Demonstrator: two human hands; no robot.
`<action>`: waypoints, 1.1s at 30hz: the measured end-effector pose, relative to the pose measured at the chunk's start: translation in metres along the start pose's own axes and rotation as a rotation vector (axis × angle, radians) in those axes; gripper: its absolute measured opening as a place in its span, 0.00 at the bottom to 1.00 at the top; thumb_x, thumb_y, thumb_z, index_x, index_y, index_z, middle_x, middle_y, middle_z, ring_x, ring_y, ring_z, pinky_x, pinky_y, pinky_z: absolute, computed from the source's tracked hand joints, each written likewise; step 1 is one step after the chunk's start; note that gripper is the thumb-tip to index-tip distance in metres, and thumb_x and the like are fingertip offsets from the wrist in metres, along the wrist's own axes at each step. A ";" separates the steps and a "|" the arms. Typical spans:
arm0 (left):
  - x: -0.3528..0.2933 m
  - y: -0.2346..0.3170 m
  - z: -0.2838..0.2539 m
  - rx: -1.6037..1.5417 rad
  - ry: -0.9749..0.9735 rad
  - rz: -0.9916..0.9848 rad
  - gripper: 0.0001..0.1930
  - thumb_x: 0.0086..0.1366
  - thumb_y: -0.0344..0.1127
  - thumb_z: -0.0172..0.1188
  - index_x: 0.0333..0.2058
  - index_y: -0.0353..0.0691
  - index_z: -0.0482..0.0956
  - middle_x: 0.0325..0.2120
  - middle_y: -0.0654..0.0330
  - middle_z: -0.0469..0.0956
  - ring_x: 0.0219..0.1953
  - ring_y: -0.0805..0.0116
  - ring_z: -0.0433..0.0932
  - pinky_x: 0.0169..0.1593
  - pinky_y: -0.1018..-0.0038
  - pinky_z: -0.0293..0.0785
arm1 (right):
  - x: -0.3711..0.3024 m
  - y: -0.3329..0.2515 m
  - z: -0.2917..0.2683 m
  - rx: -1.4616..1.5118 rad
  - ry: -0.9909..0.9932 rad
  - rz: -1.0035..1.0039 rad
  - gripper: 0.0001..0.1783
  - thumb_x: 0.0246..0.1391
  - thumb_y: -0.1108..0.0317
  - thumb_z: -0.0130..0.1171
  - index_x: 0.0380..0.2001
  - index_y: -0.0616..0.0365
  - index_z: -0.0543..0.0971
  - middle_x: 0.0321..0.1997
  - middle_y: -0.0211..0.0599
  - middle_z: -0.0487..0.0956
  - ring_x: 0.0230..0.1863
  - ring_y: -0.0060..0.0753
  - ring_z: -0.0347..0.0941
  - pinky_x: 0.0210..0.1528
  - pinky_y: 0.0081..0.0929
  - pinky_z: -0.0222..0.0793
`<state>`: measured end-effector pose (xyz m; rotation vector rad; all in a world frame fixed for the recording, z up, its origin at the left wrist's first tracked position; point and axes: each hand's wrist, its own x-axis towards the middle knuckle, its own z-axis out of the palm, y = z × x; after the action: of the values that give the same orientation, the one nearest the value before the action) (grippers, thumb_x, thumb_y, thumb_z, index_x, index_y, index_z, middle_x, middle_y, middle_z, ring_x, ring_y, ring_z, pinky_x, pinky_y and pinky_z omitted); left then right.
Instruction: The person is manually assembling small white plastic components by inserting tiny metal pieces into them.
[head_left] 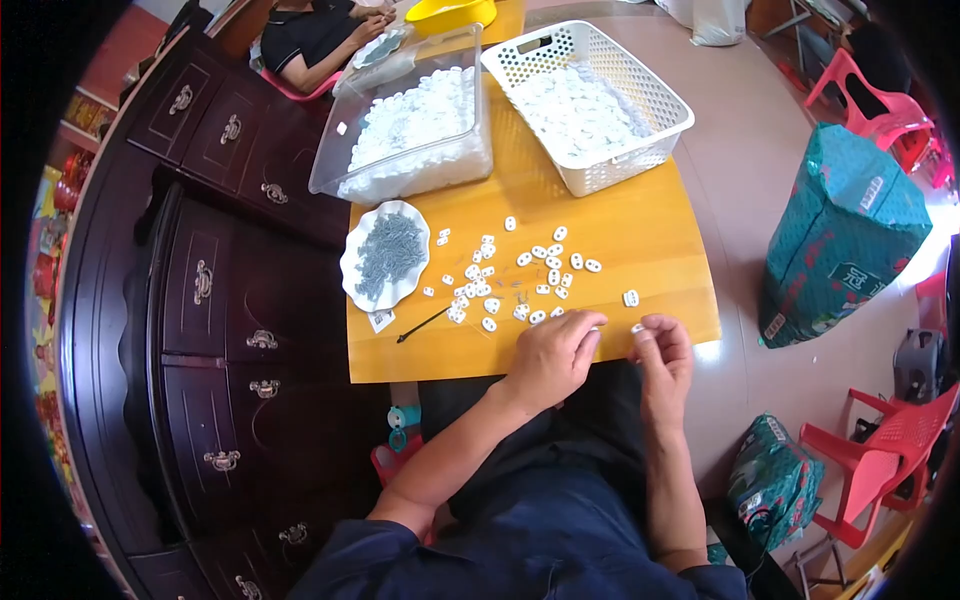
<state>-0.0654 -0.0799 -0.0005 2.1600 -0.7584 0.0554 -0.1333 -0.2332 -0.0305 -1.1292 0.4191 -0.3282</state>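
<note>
At the table's near edge, my left hand (553, 358) is closed in a pinch; a sliver of white shows at its fingertips, too small to name. Just to its right, my right hand (664, 362) pinches a small white plastic piece (637, 328) between thumb and fingers. Beyond the hands, several white oval pieces with dark holes (489, 324) lie scattered, with a few tiny grey metal bits among them. One white piece (630, 298) lies apart, beyond my right hand. A thin black rod (422, 325) rests left of the scatter.
A scalloped white plate (352, 262) of grey screw-like parts sits at the table's left. Farther back stand a clear bin (330, 170) and a white basket (600, 178), both full of white pieces. Dark drawers (205, 290) flank the left; a green sack (840, 240) stands right. Another person (310, 45) sits far left.
</note>
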 end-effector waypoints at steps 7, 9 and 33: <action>0.005 -0.020 -0.005 0.280 0.012 0.065 0.10 0.62 0.29 0.64 0.42 0.39 0.81 0.33 0.53 0.80 0.38 0.50 0.80 0.41 0.58 0.77 | -0.001 0.003 0.001 0.073 -0.018 0.007 0.03 0.69 0.73 0.53 0.43 0.58 0.74 0.37 0.27 0.73 0.32 0.19 0.69 0.37 0.18 0.70; 0.006 -0.027 -0.014 0.282 0.048 0.040 0.10 0.62 0.28 0.64 0.42 0.39 0.82 0.36 0.54 0.80 0.40 0.50 0.80 0.43 0.59 0.77 | -0.001 0.005 0.001 0.072 -0.050 0.028 0.03 0.69 0.73 0.53 0.42 0.59 0.75 0.36 0.27 0.74 0.32 0.19 0.70 0.37 0.19 0.70; -0.019 -0.057 -0.058 0.364 0.165 0.056 0.09 0.58 0.27 0.68 0.39 0.39 0.85 0.31 0.58 0.78 0.35 0.55 0.80 0.39 0.62 0.75 | -0.003 0.006 0.001 -0.006 -0.089 0.057 0.08 0.68 0.73 0.58 0.48 0.62 0.77 0.39 0.31 0.81 0.40 0.19 0.77 0.44 0.18 0.74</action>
<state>-0.0380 -0.0007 -0.0076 2.4368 -0.7577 0.4253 -0.1353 -0.2286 -0.0352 -1.1316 0.3732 -0.2263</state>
